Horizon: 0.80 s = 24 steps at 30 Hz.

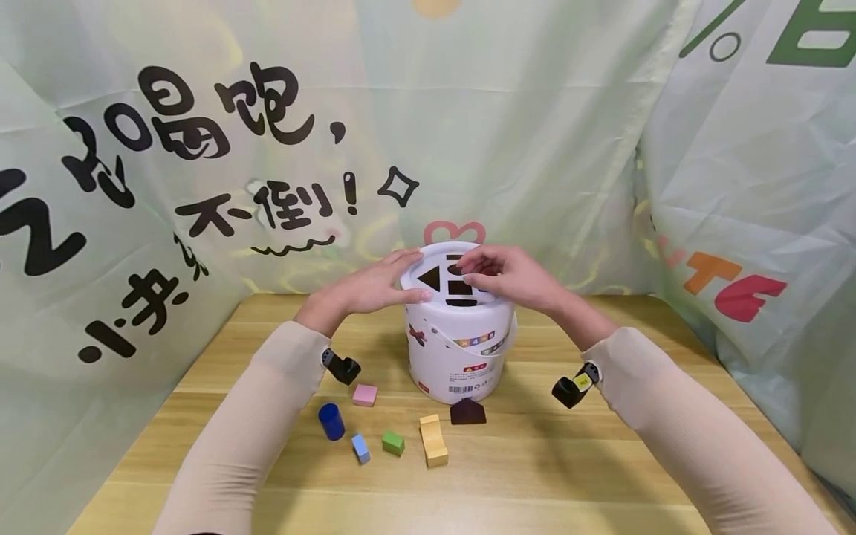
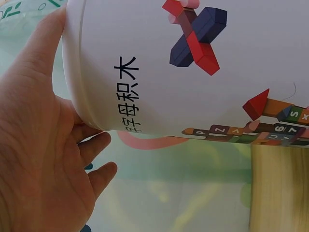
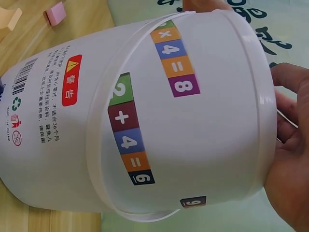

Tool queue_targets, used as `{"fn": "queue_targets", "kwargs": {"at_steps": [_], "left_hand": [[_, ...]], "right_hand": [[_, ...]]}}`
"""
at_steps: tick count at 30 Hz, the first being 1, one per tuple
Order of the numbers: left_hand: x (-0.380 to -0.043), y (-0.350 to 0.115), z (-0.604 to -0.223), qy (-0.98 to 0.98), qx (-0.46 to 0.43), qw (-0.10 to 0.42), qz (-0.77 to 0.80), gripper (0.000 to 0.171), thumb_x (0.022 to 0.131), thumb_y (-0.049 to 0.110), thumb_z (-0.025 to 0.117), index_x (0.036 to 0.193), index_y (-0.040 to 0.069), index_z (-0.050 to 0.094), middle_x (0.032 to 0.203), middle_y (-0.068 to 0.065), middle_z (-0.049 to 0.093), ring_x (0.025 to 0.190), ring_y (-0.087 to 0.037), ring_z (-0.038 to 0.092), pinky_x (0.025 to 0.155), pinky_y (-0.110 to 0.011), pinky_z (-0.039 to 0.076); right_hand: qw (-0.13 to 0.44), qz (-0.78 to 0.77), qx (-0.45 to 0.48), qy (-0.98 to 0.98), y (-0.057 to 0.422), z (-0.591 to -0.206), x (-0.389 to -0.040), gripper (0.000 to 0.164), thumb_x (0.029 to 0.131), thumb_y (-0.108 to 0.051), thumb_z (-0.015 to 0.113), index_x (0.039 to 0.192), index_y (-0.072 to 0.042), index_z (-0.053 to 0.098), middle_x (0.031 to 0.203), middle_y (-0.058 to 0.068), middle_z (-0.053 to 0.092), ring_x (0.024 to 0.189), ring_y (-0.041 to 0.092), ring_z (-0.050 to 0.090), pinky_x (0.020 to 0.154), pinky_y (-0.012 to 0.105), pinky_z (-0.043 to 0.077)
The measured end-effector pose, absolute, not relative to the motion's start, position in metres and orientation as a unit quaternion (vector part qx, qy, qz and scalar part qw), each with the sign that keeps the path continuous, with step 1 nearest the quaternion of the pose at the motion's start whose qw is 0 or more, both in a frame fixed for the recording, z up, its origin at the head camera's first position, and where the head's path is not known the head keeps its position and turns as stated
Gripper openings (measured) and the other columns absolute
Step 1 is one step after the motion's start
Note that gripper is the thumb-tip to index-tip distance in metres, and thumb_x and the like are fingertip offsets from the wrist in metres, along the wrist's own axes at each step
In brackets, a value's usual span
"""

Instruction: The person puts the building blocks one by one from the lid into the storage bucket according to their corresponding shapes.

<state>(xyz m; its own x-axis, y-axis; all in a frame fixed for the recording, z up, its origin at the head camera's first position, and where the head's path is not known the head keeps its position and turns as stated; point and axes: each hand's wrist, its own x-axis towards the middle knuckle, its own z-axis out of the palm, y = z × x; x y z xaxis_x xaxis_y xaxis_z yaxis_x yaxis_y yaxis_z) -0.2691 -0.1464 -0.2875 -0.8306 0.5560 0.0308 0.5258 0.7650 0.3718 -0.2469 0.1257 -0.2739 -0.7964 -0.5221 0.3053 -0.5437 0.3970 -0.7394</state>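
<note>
1. blue cylinder (image 1: 331, 421): stands on end on the wooden table (image 1: 535, 468), leftmost of the loose pieces.
2. light blue block (image 1: 360, 449): lies nearer, just right of the cylinder.
3. pink block (image 1: 365, 394): lies farther back than both.
4. left hand (image 1: 377, 286): spread, touching the left rim of the lid (image 1: 435, 258), thumb on its near edge.
5. green block (image 1: 393, 443): lies left of the yellow block (image 1: 433, 441).
6. white bucket (image 1: 428, 364): stands upright toward the table's far side, lid on, between the forearms.
7. dark brown block (image 1: 468, 412): lies at the bucket's near base.
8. right hand (image 1: 515, 276): over the lid's right side, fingers bent; cannot tell whether they pinch anything.
</note>
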Motion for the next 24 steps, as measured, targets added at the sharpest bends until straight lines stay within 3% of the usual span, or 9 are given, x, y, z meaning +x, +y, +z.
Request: {"fn": "queue_targets", "kwargs": {"at_steps": [15,24], "left_hand": [[-0.269,-0.145,-0.286,0.938,0.294,0.031,0.182,0.093,0.088,0.069,0.052,0.158,0.018,0.018,0.163,-0.005,0.013,0.145,-0.029,0.021,0.113,-0.053,0.025],[-0.269,-0.146,-0.286,0.939,0.289,0.038,0.183,0.092,0.088,0.068,0.052,0.158,0.019,0.018,0.163,-0.003,0.012,0.146,-0.027,0.018,0.113,-0.052,0.025]], "right_hand": [[0.038,0.488,0.316,-0.813,0.166,-0.275,-0.219,0.022,0.094,-0.008,0.065,0.115,0.001,0.065,0.108,0.016,0.064,0.094,0.026,0.06,0.078,0.026,0.052],[0.039,0.476,0.331,-0.814,0.182,-0.292,-0.197,0.019,0.094,-0.007,0.065,0.112,-0.001,0.066,0.101,0.012,0.065,0.09,0.022,0.059,0.078,0.026,0.052]]}}
